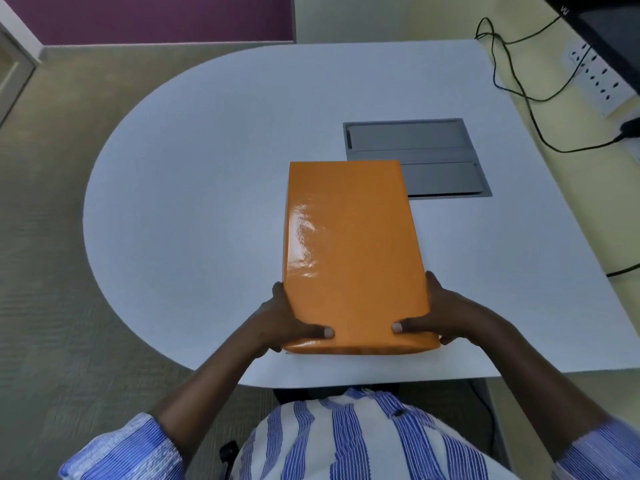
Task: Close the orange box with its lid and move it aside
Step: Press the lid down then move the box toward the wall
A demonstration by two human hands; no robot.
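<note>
The glossy orange box [353, 251] lies lengthwise on the white table [194, 202], its lid on top and covering it. My left hand [284, 320] grips its near left corner, thumb on the lid and fingers down the side. My right hand [446, 317] holds the near right corner the same way. The box's near end sits close to the table's front edge. Its far end overlaps the front left corner of a grey panel. What is inside the box is hidden.
A grey recessed cable panel [436, 150] is set into the table behind the box. Black cables [526, 95] and a white power strip [599, 77] run along the right side. Carpeted floor lies to the left.
</note>
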